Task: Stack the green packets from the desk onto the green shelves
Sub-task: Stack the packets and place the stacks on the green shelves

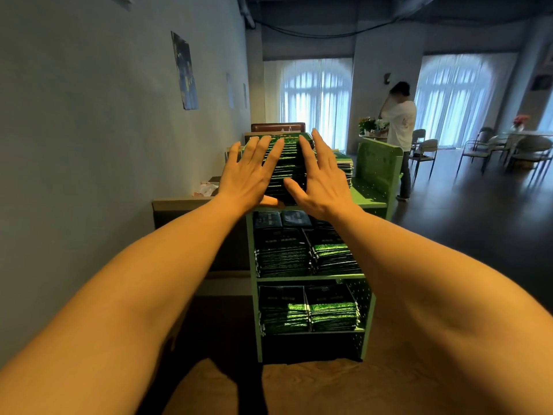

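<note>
A blue poster hangs on the left wall. Far right, a person in a white shirt stands beside a table with flowers, near grey chairs. Curtained arched windows fill the far wall.

The pale green metal shelf unit has side panels dotted with a regular grid of small holes. On its top, the stack of glossy packets is near-black green crossed by bright green wavy lines. The lower-shelf packet stacks share that pattern. At the back of its middle shelf stand dark blue-grey flat packets. In front of it, the wooden counter is light brown with darker grain. Left of it, the grey-blue wall bears a blue poster with yellow blotches.
</note>
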A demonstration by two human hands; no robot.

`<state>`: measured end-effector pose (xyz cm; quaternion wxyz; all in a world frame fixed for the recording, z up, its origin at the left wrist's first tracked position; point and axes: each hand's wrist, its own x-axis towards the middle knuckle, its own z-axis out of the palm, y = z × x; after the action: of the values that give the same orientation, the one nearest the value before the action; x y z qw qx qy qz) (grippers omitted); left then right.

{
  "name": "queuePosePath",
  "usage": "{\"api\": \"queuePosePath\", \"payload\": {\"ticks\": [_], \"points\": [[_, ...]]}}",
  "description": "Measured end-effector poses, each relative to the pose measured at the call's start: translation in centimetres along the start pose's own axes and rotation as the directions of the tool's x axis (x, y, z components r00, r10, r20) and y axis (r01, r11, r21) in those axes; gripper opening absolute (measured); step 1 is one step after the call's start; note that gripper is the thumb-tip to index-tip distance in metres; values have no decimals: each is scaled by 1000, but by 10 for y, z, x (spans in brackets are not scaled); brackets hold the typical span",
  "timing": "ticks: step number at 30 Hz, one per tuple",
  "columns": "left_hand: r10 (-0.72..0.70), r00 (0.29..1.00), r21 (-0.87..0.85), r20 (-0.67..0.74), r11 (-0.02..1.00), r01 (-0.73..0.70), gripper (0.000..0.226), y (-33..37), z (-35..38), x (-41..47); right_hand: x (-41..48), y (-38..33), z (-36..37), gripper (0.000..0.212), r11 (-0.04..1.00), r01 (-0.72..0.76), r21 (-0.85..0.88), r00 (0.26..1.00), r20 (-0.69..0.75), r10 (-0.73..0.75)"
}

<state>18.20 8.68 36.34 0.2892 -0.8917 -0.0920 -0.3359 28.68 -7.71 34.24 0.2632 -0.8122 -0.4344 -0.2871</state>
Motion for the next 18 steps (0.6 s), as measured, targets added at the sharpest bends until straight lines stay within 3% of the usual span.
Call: {"api": "queuePosePath", "payload": {"ticks": [7,18], "points": [[12,1000,-22,2,1000,-12,142,4,0,-6,1,-6,5,86,1000,-13,0,1000,-9,13],[8,1000,-35,13,999,-7,139,2,3,-4,2,-7,1,85,1000,14,25,998,-69,-12]]}}
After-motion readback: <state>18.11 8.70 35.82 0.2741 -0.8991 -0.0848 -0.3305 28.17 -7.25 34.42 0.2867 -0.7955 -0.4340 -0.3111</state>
